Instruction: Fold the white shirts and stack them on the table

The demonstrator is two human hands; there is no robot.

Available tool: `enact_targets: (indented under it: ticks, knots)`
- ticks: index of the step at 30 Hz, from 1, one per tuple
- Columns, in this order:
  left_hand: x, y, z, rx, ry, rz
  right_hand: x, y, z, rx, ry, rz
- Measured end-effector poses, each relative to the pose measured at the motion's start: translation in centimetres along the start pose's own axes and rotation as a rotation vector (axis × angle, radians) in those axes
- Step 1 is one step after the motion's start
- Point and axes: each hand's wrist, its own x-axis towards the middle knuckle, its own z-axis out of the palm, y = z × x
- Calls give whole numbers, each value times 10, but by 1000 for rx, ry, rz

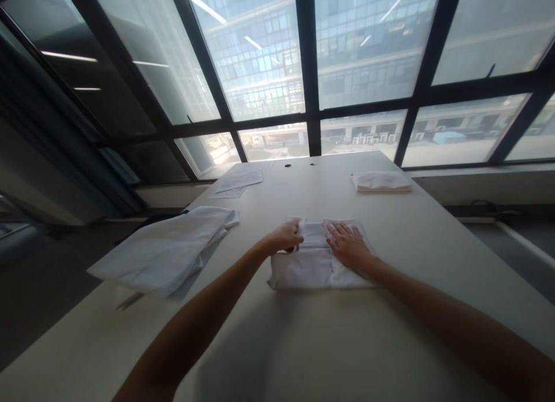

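A folded white cloth (303,270) lies on the table in front of me, with several layers and fold lines showing in its middle. At its far left edge my left hand (285,236) is closed, the fingers curled and pinched on a bit of the fabric. My right hand (349,246) lies flat on the right half of the cloth, palm down with fingers stretched out. Part of the cloth under both hands is hidden.
Loose white cloths (169,249) are heaped over the left edge of the white table (321,344). A neatly folded white cloth (382,181) sits at the far right. Sheets of paper (238,181) lie far left. Tall windows (368,49) stand behind.
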Motion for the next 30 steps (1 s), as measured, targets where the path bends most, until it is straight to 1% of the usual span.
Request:
enact_targets:
  ticks: [2, 4, 5, 7, 9, 11, 13, 15, 16, 19, 21, 23, 25, 28, 30]
  knots:
    - [11, 7, 23, 60, -63, -60, 0, 0, 0, -3, -3, 2]
    - [18, 9, 38, 119, -73, -88, 1, 0, 0, -7, 0, 4]
    - [20, 9, 42, 135, -67, -85, 1, 0, 0, -7, 5, 3]
    - [24, 8, 45, 143, -54, -72, 1, 0, 1, -2, 16, -3]
    - [27, 7, 41, 153, -18, -51, 1, 0, 2, 5, 25, -10]
    - [32, 6, 39, 200, 57, 11, 1, 1, 3, 10, 33, -16]
    - [35, 4, 41, 258, 133, 106, 1, 3, 4, 12, 39, -27]
    - [36, 1, 50, 307, 171, 177, 1, 4, 4, 12, 48, -35]
    - [35, -1, 57, 333, 179, 188, 1, 4, 5, 11, 51, -36]
    - [30, -9, 78, 429, 196, 162, 0, 3, 5, 5, 54, -32]
    - [28, -12, 85, 464, 212, 155, 1, 2, 5, 2, 60, -36]
    - [28, -12, 85, 437, 231, 156, 1, 2, 6, 0, 70, -39]
    - [32, -12, 81, 363, 246, 150, 1, 3, 6, 0, 77, -37]
    - [38, -13, 75, 278, 235, 154, 1, 3, 7, 4, 76, -37]
    - [41, -14, 74, 250, 230, 177, 1, 3, 7, 11, 84, -39]
